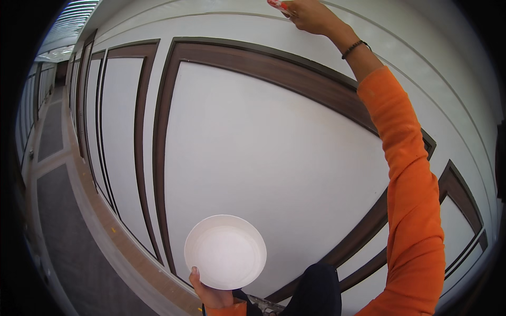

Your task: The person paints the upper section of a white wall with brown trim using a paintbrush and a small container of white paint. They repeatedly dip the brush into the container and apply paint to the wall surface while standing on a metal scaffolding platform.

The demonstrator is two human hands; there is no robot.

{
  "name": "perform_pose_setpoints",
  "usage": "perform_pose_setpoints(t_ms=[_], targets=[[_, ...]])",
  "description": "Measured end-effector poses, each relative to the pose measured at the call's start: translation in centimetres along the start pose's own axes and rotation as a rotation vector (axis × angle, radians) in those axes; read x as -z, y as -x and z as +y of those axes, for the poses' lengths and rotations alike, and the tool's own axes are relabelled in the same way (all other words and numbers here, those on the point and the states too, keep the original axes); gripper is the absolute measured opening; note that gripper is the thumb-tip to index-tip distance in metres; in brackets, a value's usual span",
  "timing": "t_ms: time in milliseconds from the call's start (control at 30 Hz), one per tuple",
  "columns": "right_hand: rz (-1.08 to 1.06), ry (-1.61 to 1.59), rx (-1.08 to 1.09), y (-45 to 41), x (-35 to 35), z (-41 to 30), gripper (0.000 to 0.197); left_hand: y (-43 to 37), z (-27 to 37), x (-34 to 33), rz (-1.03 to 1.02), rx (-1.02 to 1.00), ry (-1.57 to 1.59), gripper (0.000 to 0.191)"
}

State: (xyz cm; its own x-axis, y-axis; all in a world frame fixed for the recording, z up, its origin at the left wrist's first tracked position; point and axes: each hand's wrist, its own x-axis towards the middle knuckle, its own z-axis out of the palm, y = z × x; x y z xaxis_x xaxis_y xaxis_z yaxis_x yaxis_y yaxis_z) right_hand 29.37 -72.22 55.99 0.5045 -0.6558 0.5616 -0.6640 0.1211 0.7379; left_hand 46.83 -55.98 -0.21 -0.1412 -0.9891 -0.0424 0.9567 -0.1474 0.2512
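Note:
Near the bottom of the head view, my left hand (211, 291) grips a round white tub (225, 252) by its rim, thumb over the edge. The tub's inside is white; whether it holds anything cannot be told. My right arm, in an orange sleeve, reaches up to the top edge of the view. There my right hand (310, 16) is closed around the red and white handle of a tool (280, 5), whose far end is cut off by the picture's edge. The hand is close to the white upper wall (245, 29), above a panel framed with dark brown moulding (272, 71).
More panels with brown moulding (147, 83) line the wall to the left and right. A corridor floor with dark grey inlays (75, 237) runs off at the left. My dark-clothed knee (318, 290) is close to the wall at the bottom.

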Motion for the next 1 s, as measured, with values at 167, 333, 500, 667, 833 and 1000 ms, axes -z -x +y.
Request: perform_pose_setpoints(t_ms=[167,333,500,667,833,1000], targets=[[0.008,0.184,-0.037,-3.5,-4.0,0.2,0.04,-0.3,-1.3,-0.3,-0.011,0.134,-0.018,0.072],[0.12,-0.068,-0.044,-3.4,-4.2,-3.7,0.036,0.7,0.4,0.3,0.047,0.139,-0.026,0.071],[0.087,-0.084,-0.107,1.7,-2.0,-0.5,0.035,0.5,0.6,1.1,0.095,0.034,-0.081,0.071],[0.098,-0.086,-0.156,10.3,1.5,3.9,0.023,1.0,1.8,1.6,0.075,0.006,-0.099,0.071],[0.087,-0.092,-0.265,20.7,7.2,7.7,0.011,1.2,2.9,2.0,0.063,-0.002,-0.121,0.073],[0.19,0.111,-0.312,27.4,10.0,10.8,0.016,1.3,3.9,1.4,-0.02,-0.021,-0.15,0.076]])
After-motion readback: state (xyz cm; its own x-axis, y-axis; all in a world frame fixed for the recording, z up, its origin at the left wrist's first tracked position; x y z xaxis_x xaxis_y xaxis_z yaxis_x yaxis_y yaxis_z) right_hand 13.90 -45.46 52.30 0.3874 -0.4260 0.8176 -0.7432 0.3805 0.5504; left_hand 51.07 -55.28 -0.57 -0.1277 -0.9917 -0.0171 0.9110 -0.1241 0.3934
